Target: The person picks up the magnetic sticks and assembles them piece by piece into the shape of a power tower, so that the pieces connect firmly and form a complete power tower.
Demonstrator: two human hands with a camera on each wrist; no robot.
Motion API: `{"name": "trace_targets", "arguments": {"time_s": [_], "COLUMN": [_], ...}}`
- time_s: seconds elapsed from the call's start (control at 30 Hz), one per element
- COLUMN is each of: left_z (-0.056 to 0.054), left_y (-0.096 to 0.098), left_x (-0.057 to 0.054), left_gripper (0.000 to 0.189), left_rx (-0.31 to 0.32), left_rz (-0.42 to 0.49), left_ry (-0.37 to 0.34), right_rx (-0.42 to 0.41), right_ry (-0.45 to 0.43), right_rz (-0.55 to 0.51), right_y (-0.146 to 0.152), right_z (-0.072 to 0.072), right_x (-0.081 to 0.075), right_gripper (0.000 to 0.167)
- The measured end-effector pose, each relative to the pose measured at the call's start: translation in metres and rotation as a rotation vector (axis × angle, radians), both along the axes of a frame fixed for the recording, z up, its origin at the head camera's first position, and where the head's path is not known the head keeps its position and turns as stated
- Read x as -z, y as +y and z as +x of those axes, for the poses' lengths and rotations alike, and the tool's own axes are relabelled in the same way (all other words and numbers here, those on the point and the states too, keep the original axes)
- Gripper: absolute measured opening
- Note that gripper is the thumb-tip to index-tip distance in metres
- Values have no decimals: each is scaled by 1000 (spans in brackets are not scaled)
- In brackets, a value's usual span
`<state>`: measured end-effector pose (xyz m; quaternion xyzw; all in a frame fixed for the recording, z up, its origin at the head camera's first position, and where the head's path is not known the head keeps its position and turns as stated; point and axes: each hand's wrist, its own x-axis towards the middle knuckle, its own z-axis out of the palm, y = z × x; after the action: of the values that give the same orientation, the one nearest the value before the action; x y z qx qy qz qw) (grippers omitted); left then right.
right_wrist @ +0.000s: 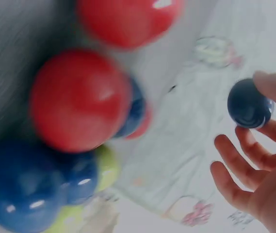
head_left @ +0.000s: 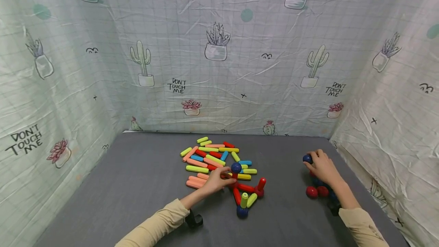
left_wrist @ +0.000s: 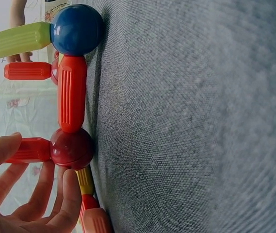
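In the head view my left hand [head_left: 218, 178] holds an upright red rod [head_left: 234, 176] topped by a blue ball [head_left: 236, 167]. The left wrist view shows its thumb against that rod, fingers around the red ball [left_wrist: 73, 148] at its base. From this corner, red rods [left_wrist: 72, 94] run along the table to another blue ball [left_wrist: 77, 29] bearing a green rod [left_wrist: 19, 41] and to a red ball [head_left: 259, 191] with a standing red rod [head_left: 262, 183]. My right hand [head_left: 324, 167] pinches a dark blue ball [right_wrist: 249, 103] between thumb and fingertips, above the loose balls.
Several loose red balls [head_left: 311, 192] and blue balls lie under my right forearm, partly hidden. Behind my left hand spread many loose rods, among them yellow-green [head_left: 197, 169], orange [head_left: 197, 162] and blue [head_left: 245, 162] ones. A patterned cloth [head_left: 226, 87] hangs around the grey table [head_left: 103, 193].
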<state>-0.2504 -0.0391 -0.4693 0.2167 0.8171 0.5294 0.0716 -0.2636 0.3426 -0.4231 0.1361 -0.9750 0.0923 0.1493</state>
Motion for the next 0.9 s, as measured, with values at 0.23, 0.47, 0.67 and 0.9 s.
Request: {"name": "trace_targets", "arguments": {"time_s": [0.23,0.47,0.67,0.9], "left_z": [0,-1,3,20], "left_y": [0,1,2,1], "left_x": [2,3,0,-26], "left_gripper": [33,32,26,22], "left_rx": [7,-2,-6,9], "left_rz": [2,-3,-7,33], "left_ry": [11,5,18,9], "right_rx": [-211,-434,-453,-436], "right_ry": [-11,44,6,-59], "right_rz": [-141,-190,-166,-67], "right_y": [-40,-85,-109,-120], "right_z": [15,33,45,46], "right_x": [-11,-19,-25,-21], "right_gripper": [32,39,40,39]}}
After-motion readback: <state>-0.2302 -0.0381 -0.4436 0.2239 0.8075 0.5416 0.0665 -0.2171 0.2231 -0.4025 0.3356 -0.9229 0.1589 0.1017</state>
